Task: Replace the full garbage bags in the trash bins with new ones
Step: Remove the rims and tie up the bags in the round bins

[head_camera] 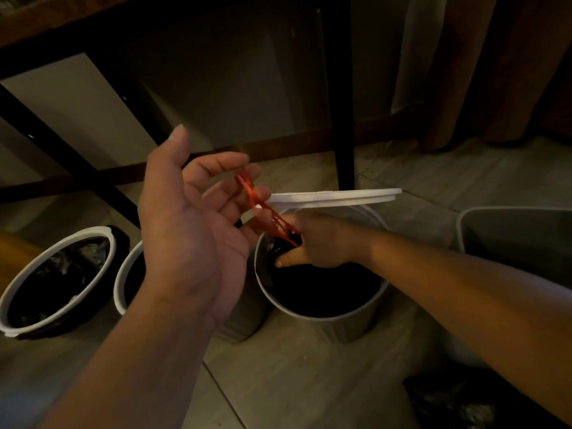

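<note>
Tension ran along the red drawstring, stretched taut between the two hands above the middle trash bin. The left hand was raised palm-up, its grip loose but closed enough to hook the string over its bent fingers, probably to draw the cord out and cinch the bag's mouth. The right hand reached down to the bin's near-left rim, where its grip was closed around the gathered neck of the black garbage bag. That likely steadied the plastic while the cord was pulled. The bag itself sat inside the bin, not yet lifted out.

A white lid was poised level over the bin's far side, out of the way of the opening; what held it up could not be told. Toward the floor's left edge stood a bin with a white ring clamping a black liner. Beside it was another bin, partly hidden behind the left wrist. A grey bin stood at the right edge, and a dark crumpled bag lay near the floor's near-right corner, perhaps one set aside. A black table leg rose behind the bins.

No brand, label or writing could be read anywhere in the dim light.
</note>
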Action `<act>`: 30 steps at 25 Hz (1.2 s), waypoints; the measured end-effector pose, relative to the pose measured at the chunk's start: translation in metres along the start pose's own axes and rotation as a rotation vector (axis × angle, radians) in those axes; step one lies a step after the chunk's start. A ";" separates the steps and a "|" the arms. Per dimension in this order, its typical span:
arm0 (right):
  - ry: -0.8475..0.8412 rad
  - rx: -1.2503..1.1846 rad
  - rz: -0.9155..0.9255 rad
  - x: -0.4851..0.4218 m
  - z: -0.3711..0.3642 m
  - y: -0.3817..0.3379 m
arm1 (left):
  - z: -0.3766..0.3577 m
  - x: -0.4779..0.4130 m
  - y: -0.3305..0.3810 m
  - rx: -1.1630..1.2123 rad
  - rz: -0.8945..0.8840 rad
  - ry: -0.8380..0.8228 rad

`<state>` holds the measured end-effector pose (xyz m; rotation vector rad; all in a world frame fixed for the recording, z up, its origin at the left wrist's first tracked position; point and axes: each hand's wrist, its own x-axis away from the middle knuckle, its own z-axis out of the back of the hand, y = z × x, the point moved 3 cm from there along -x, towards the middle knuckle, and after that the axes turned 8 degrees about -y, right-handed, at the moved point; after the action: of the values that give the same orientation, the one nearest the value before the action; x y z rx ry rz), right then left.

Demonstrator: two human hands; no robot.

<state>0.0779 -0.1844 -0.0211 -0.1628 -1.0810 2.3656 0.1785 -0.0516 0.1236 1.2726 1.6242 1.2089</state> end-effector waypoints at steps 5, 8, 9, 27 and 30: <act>0.021 0.003 0.007 -0.006 -0.014 0.015 | -0.003 -0.006 0.014 -0.024 -0.020 0.026; 0.053 0.040 -0.017 -0.007 -0.027 0.030 | -0.003 -0.006 0.020 -0.029 -0.019 0.049; 0.050 0.061 -0.031 -0.005 -0.029 0.034 | -0.002 -0.006 0.021 -0.031 -0.017 0.056; 0.162 -0.106 -0.075 0.000 -0.026 0.003 | 0.004 -0.002 0.023 -0.092 0.068 -0.003; 0.167 -0.162 -0.068 0.000 -0.038 0.008 | 0.010 -0.002 0.017 -0.112 0.067 -0.029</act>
<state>0.0866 -0.1635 -0.0527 -0.3693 -1.1764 2.1611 0.1929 -0.0501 0.1373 1.2765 1.4822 1.2978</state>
